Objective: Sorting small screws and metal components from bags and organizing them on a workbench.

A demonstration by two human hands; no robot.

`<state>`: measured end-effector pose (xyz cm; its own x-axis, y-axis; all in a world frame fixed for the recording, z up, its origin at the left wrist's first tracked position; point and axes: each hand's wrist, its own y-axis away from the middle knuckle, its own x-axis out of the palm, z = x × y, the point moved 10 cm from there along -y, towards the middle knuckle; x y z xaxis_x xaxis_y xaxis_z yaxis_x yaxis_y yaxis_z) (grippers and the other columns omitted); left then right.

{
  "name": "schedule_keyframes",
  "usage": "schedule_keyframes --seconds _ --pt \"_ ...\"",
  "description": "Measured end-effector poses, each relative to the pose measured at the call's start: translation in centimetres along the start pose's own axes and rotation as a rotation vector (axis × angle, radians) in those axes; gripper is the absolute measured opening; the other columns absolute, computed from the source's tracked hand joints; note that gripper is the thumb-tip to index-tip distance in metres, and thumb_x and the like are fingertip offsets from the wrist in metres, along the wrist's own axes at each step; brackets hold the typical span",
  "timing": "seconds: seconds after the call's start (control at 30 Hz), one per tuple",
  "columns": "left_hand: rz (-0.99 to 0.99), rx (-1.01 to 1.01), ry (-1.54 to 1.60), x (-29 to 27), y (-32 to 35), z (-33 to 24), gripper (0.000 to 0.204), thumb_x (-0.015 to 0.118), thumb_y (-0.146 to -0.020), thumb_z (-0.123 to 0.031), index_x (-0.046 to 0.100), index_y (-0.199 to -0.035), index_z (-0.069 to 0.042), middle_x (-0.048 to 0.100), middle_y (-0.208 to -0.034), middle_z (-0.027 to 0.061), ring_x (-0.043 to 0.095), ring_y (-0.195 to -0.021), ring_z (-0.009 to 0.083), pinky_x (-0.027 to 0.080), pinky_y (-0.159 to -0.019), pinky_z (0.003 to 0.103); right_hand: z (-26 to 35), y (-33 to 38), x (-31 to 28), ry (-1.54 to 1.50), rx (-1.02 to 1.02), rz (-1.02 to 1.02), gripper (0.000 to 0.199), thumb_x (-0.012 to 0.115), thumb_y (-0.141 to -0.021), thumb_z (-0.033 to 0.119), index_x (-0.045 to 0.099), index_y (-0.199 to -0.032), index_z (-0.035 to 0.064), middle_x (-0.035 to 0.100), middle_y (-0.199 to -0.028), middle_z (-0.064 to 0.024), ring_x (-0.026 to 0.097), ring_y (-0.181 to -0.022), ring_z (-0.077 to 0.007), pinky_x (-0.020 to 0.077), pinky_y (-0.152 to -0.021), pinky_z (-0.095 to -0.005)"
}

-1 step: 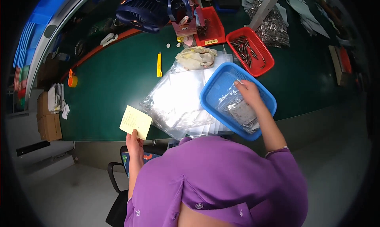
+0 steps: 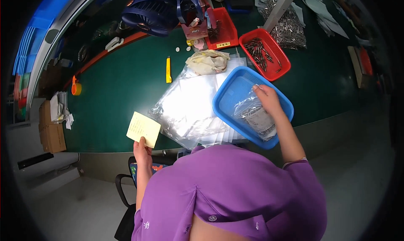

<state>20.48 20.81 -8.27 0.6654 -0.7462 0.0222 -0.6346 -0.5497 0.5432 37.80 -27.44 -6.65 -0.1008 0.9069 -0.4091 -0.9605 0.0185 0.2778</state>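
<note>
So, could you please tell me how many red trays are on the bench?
2: one red tray of small metal parts beyond the blue tray, and another further back by the fan. Others may be hidden.

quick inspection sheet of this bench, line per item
surface: green bench top, partly covered by clear plastic bags
job's things: blue tray with a clear bag of small metal parts; yellow paper slip
clutter: red tray of metal parts, crumpled cloth, yellow cutter, blue fan
hands: left hand pinches the slip; right hand rests on the bag in the tray
cables: nothing seen
surroundings: cardboard boxes at left, grey floor
</note>
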Motion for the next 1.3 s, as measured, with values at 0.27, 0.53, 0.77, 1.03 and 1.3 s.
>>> schedule_keyframes --seconds 0.27,0.53,0.77,1.03,1.3 --pt "-0.075 0.046 -0.108 -1.2 -7.3 -3.4 0.015 0.048 -0.086 -0.014 0.048 -0.099 -0.005 0.058 -0.089 0.0032 0.058 -0.070 0.0096 0.047 -0.053 0.020 6.8 8.3 -9.5 -0.412 -0.104 -0.389 0.033 0.051 -0.086 0.034 0.043 -0.064 0.0109 0.037 -0.056 0.0051 0.033 -0.051 -0.0043 0.0264 -0.047 -0.0207" --pt "-0.255 0.368 -0.378 -9.7 -18.3 -8.3 0.041 0.057 -0.079 -0.011 0.038 -0.112 0.004 0.058 -0.085 0.0088 0.056 -0.069 0.0161 0.047 -0.059 0.025 24.0 6.7 -3.0 -0.581 -0.278 -0.411 0.034 0.053 -0.085 0.037 0.045 -0.067 0.0090 0.040 -0.059 0.0010 0.036 -0.052 -0.0069 0.0304 -0.048 -0.0220" --pt "-0.281 0.664 -1.126 -13.9 -22.6 -11.7 0.054 0.051 -0.083 -0.026 0.032 -0.127 -0.002 0.034 -0.131 0.0146 0.029 -0.122 0.0304 0.021 -0.103 0.039 31.5 -3.9 17.2 -0.926 -0.449 -0.064 0.026 0.055 -0.084 0.030 0.051 -0.068 0.0102 0.046 -0.059 0.0040 0.041 -0.055 -0.0050 0.0315 -0.050 -0.0212" --pt "-0.226 0.853 -1.259 -17.4 -23.6 -12.6 0.043 0.047 -0.080 -0.015 0.041 -0.122 -0.003 0.035 -0.132 0.0110 0.029 -0.124 0.0262 0.019 -0.104 0.041 24.5 -5.6 41.1 0.068 -0.719 0.112 0.033 0.066 -0.071 0.018 0.044 -0.052 0.0023 0.041 -0.052 -0.0052 0.041 -0.053 -0.0188 0.0358 -0.052 -0.0310" --pt "-0.208 0.880 -1.288 -17.5 -23.6 -13.1 0.045 0.047 -0.076 -0.010 0.041 -0.120 -0.002 0.036 -0.131 0.0122 0.030 -0.123 0.0278 0.019 -0.103 0.042 19.9 -1.0 44.2 0.487 -0.876 0.074 0.029 0.067 -0.065 0.025 0.046 -0.053 0.0091 0.045 -0.061 -0.0021 0.047 -0.066 -0.0214 0.0395 -0.063 -0.0328"
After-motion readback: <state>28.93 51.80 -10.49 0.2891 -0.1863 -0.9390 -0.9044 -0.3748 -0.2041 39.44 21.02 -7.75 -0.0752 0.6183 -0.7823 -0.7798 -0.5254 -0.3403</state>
